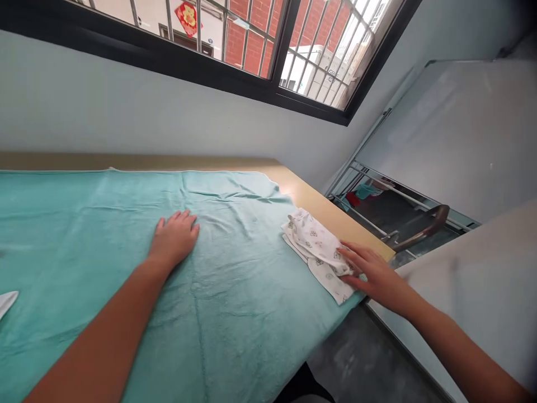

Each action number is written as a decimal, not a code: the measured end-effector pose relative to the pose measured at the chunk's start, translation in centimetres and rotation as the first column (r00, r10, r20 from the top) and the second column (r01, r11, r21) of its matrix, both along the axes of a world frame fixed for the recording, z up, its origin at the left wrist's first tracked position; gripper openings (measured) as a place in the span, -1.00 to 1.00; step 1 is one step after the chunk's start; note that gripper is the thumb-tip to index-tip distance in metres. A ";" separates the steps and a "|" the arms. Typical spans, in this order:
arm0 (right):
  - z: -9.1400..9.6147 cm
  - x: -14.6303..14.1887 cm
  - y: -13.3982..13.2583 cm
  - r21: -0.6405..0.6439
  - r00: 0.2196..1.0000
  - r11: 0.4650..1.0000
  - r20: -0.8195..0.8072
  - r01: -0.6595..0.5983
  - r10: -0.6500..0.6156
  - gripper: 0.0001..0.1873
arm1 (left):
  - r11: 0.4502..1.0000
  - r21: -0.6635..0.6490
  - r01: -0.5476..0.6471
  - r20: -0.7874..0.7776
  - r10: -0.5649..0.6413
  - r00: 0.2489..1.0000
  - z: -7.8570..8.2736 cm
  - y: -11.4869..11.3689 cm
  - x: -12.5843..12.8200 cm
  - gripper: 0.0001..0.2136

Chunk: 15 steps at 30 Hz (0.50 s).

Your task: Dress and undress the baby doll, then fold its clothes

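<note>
My left hand lies palm down on a teal blanket, its fingers stretched out and holding nothing. Toward the table's right end, my right hand touches a folded white cloth printed with small dark figures. Its fingers rest on the cloth's right end, with the thumb apart from them near the lower edge. The cloth lies in a few uneven layers on the blanket. Whether it is a garment I cannot tell.
Shallow wrinkles cross the blanket, which covers most of a light wooden table. A white pointed piece shows at the left edge. A whiteboard on a metal frame stands right, near a curved brown bar. A barred window is behind.
</note>
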State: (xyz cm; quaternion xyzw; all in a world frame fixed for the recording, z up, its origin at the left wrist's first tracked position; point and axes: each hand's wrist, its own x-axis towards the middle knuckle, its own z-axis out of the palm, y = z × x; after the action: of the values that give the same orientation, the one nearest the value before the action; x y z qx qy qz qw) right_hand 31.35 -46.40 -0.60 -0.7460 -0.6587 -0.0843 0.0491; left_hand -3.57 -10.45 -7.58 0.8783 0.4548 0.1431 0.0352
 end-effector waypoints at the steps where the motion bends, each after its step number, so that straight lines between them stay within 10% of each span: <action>1: 0.1 0.4 0.2 -0.003 0.998 1.000 -0.064 0.030 -0.030 -0.47 | 1.000 -0.001 -0.001 -0.006 0.001 1.000 0.0 0.0 0.0 -0.54; 8: -0.4 0.6 1.6 0.186 0.953 0.978 -0.302 0.092 -0.032 -0.72 | 1.000 0.008 -0.012 -0.018 0.012 1.000 0.0 -0.2 0.0 -0.56; 15: -0.4 1.3 0.4 -0.019 0.958 0.990 -0.257 -0.139 0.129 -0.48 | 1.000 0.018 -0.017 -0.042 0.017 0.999 0.2 -0.1 0.0 -0.56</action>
State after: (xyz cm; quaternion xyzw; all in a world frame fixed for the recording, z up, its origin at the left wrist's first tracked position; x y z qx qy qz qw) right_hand 32.64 -46.02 -1.04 -0.7052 -0.6973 0.0281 0.1255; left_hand -3.56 -10.58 -7.41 0.8775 0.4616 0.1290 0.0168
